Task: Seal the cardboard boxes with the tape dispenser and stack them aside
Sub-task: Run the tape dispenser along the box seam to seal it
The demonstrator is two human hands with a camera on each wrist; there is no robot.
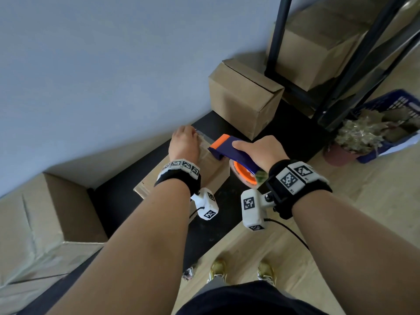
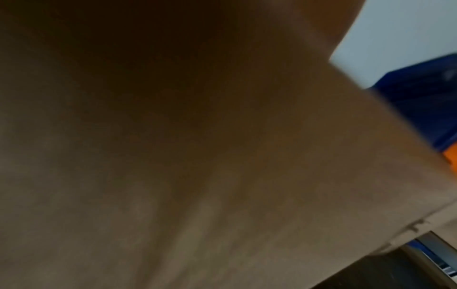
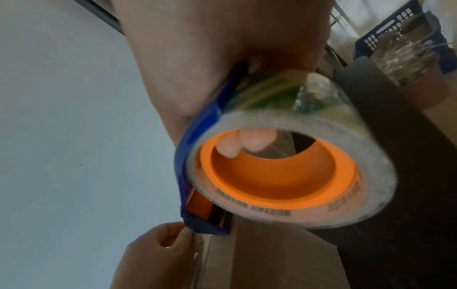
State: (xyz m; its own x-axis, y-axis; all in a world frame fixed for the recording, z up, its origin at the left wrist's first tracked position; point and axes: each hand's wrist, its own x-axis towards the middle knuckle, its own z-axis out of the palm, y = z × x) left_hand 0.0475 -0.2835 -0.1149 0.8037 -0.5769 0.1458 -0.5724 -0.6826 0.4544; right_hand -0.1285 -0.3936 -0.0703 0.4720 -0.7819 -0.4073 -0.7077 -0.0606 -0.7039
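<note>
A small cardboard box (image 1: pixel 147 186) lies on a black table (image 1: pixel 118 201), half hidden under my wrists. My left hand (image 1: pixel 184 144) sits at the box's far end; in the right wrist view this left hand (image 3: pixel 153 254) has curled fingers pinching the clear tape end (image 3: pixel 197 244) against the box (image 3: pixel 267 260). My right hand (image 1: pixel 263 151) grips the blue and orange tape dispenser (image 1: pixel 234 153) just right of the left hand, nose on the box top. Fingertips (image 3: pixel 247 144) reach into the orange core of the tape roll (image 3: pixel 371 156). The left wrist view is mostly blurred brown, with the dispenser (image 2: pixel 425 101) at its right edge.
A second closed box (image 1: pixel 243 96) stands further along the table by the wall. A large box (image 1: pixel 45 223) sits at the left. A black shelf frame (image 1: pixel 341 64) holding boxes stands at upper right, with a blue basket (image 1: pixel 397 105) and a pot (image 1: pixel 338 153) on the wooden floor.
</note>
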